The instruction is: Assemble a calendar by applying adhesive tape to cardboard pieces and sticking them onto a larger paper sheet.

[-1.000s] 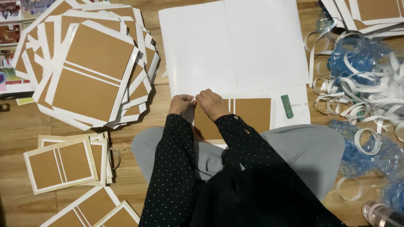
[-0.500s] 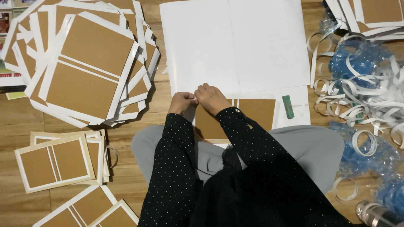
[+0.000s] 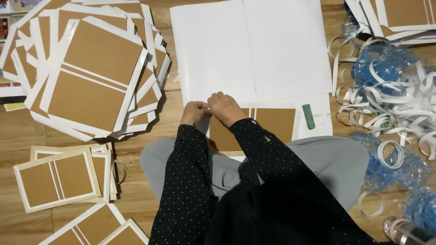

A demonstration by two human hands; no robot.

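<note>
Left hand [image 3: 194,113] and right hand [image 3: 225,109] pinching white sheet [image 3: 250,54] edge, brown board [image 3: 272,123] partly hidden

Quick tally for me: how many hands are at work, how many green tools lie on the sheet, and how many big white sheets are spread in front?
Hands: 2, left hand and right hand
Green tool: 1
Big white sheet: 1
Total: 4

I am sitting on a wooden plank floor [image 3: 136,190], more a home craft corner than a workshop. Stacks of brown cardboard panels edged in white [image 3: 91,77] are fanned around me, a large white sheet [image 3: 250,50] lies ahead, and curled white paper strips [image 3: 390,104] litter blue plastic wrap [image 3: 386,68].
</note>
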